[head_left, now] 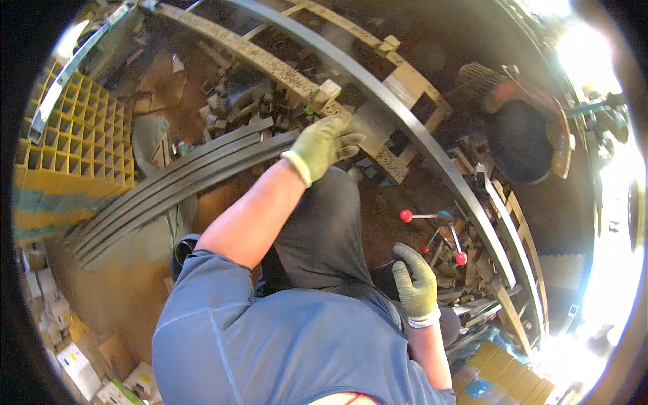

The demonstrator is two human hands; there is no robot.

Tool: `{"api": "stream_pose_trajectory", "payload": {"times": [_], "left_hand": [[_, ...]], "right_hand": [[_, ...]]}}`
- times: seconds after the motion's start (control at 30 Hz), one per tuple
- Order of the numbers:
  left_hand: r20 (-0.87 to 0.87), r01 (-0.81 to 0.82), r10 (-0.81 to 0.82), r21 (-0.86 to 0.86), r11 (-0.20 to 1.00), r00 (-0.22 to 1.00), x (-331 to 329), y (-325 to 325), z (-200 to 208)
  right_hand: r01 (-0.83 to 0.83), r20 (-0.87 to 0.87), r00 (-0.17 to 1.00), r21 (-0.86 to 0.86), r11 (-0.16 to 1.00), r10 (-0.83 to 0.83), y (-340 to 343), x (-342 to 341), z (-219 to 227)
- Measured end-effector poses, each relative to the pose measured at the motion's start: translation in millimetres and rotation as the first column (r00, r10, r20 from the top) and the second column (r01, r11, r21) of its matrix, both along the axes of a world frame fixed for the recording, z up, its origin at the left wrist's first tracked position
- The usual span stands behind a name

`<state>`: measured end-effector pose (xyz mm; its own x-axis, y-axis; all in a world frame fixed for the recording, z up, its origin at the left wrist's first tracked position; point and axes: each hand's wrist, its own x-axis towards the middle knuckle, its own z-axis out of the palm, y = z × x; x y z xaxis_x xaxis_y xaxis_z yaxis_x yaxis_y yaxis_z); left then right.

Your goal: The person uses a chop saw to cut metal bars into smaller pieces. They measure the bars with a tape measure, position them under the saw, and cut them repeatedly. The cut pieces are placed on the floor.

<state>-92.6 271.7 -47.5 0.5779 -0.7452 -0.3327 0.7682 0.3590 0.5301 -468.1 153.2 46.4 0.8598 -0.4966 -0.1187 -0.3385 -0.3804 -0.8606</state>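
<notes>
My left hand (327, 147), in a pale yellow-green work glove, is stretched out in front of me with its fingers apart. Beside its wrist are the ends of several dark long metal bars (223, 158); I cannot tell whether the glove touches them. Just past the fingertips lies a pale, speckled frame (270, 57) with a flat plate (372, 131). A long grey metal tube (378, 88) runs above the frame and down to the right. My right hand (415, 283), gloved alike, hangs near my right thigh with fingers loosely bent and nothing visible in them.
A three-armed handle with red knobs (461, 258) stands right of my right hand. Metal offcuts (236, 101) litter the floor ahead. A yellow stack of square-celled openings (81, 128) is at left, cartons (77, 368) lower left. A dark round stool-like object (520, 142) stands far right.
</notes>
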Motion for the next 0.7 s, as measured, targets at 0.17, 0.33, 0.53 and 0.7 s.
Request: {"api": "stream_pose_trajectory", "payload": {"times": [0.17, 0.33, 0.53, 0.7], "left_hand": [[0.064, -0.096, 0.082, 0.255, 0.962, 0.995, 9.8, -118.0, 7.0], [0.052, -0.166, 0.158, 0.259, 0.952, 0.986, 3.3, -159.8, -4.7], [-0.135, 0.265, -0.233, 0.314, 0.912, 0.963, -38.4, -185.5, -19.6], [-0.153, 0.069, -0.033, 0.233, 0.97, 0.988, -24.2, -187.1, -43.4]], "right_hand": [[-0.061, -0.053, 0.997, -0.172, 0.983, 0.053, 9.0, 1.2, 31.7], [0.059, 0.072, 0.997, -0.296, 0.953, -0.039, -24.5, -29.0, 29.5], [0.378, 0.139, 0.922, -0.109, 0.919, -0.362, -81.8, -46.9, 38.0], [0.208, 0.193, 0.968, -0.274, 0.939, -0.158, -81.0, 2.2, 35.0]]}}
